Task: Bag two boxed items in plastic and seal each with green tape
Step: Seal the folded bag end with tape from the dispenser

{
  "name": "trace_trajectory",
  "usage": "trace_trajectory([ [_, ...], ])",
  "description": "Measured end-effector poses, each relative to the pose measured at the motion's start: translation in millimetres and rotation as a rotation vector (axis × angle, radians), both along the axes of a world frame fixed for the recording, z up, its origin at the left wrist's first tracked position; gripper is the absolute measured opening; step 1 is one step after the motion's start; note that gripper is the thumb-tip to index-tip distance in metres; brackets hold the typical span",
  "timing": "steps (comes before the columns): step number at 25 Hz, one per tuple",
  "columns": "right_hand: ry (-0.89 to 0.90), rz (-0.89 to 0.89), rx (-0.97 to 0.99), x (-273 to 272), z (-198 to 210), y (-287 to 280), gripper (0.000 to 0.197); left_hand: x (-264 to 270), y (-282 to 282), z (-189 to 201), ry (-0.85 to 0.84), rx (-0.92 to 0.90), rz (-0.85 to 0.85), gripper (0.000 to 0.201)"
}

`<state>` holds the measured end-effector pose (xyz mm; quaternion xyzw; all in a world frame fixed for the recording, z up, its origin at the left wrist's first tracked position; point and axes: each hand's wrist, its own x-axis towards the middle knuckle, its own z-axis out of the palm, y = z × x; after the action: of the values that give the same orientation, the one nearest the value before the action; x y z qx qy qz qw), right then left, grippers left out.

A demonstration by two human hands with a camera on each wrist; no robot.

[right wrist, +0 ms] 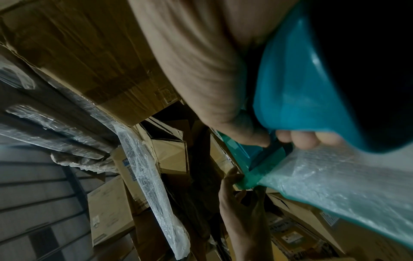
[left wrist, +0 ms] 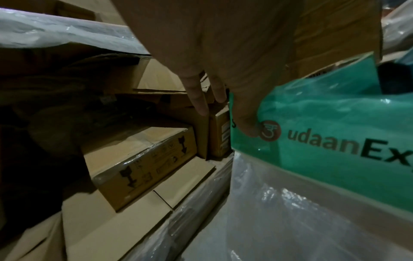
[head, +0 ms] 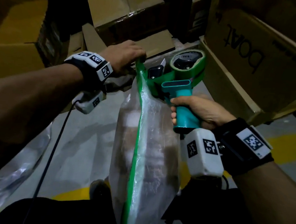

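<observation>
Left hand (head: 125,54) pinching green tape (head: 139,122) end, mid frame, keeping bag (head: 150,148) tight; right hand (head: 196,111) wrapped round tape gun (head: 180,89), ready to cut

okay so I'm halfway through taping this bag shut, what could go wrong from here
The left hand pinches only the top corner of the tape, so the bag may slip or twist as the dispenser in the right hand pulls.

The plastic under the tape looks wrinkled, so the seal could gap.

The dispenser's cutter sits close to the left fingertips.
</observation>
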<state>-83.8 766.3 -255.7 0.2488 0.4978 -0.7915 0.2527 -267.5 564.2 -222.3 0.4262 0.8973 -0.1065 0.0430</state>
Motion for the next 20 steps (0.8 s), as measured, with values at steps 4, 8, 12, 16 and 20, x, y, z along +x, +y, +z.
trace_trajectory([
  [4,0.022,-0.009,0.017,1.9,1.5,1.2,0.008,4.6,-3.5,4.6,-0.022,0.02,-0.063,0.024],
  [8,0.054,-0.017,0.051,3.5,7.1,0.5,0.009,6.9,-7.1,9.9,0.01,-0.131,-0.061,0.032],
  [12,0.089,-0.021,0.052,4.9,15.4,3.7,0.006,7.2,-10.5,24.8,0.008,-0.193,-0.155,0.018],
  [16,0.109,0.011,0.033,5.6,18.5,1.1,0.005,10.8,-16.5,33.8,0.0,-0.207,-0.163,0.016],
  [20,0.147,0.056,0.066,5.7,18.9,-0.5,0.007,17.2,-27.4,36.0,0.01,-0.247,-0.12,0.019],
])
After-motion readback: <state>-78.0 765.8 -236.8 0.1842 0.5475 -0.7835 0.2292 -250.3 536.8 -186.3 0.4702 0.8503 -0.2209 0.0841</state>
